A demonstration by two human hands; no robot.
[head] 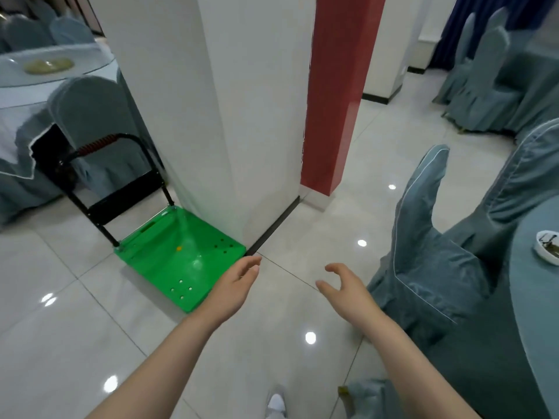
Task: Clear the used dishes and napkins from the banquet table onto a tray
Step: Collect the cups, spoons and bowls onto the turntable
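Observation:
Both my hands reach forward over the tiled floor and hold nothing. My left hand point(239, 282) has its fingers straight, just right of the green platform cart point(178, 258). My right hand point(341, 285) has loosely curved fingers, close to a chair in a blue-grey cover point(423, 237). At the right edge a small white dish with dark residue point(548, 246) sits on the banquet table point(532, 297) with its blue-grey cloth. No tray is in view.
A white pillar point(217, 116) and a red column point(335, 101) stand straight ahead, the cart parked against the pillar. Another round table with a glass turntable point(45, 71) and covered chairs is at the left. More covered chairs point(484, 86) stand far right.

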